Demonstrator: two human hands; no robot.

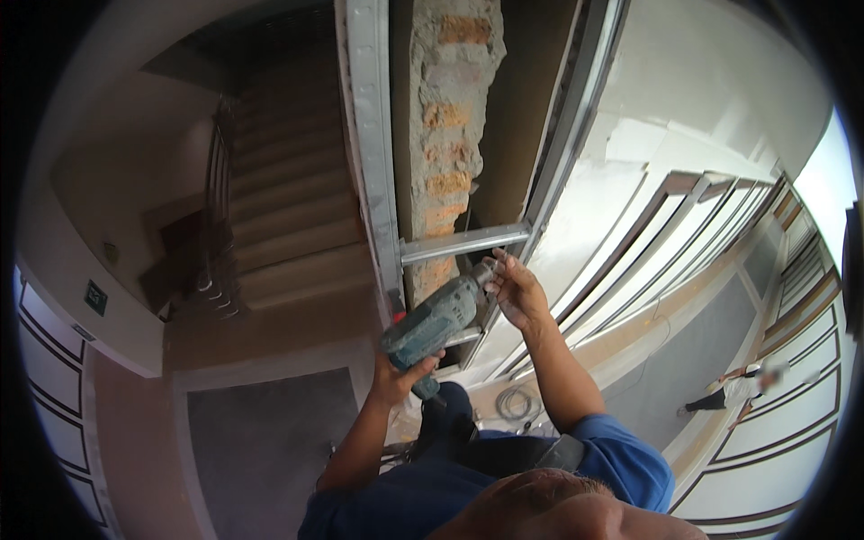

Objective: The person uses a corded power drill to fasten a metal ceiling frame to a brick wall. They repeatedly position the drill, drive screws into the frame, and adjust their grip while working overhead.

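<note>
My left hand [393, 376] is wrapped round the handle of a dusty green-grey power drill [436, 317], whose nose tilts up and to the right. At that nose, my right hand [519, 292] has its thumb and fingers closed together beside the chuck [487, 270]. Whatever small piece sits between those fingertips is too small to make out. Just beyond both hands runs a metal cross rail [465, 242], fixed between the left metal stud [378, 135] and the right metal stud [576, 121].
Rough brick and mortar [447, 112] show between the studs. A stairway [292, 198] with a railing [216, 193] lies to the left. A coiled cable [515, 405] rests on the floor by my legs. Another person [740, 389] stands off to the right along the corridor.
</note>
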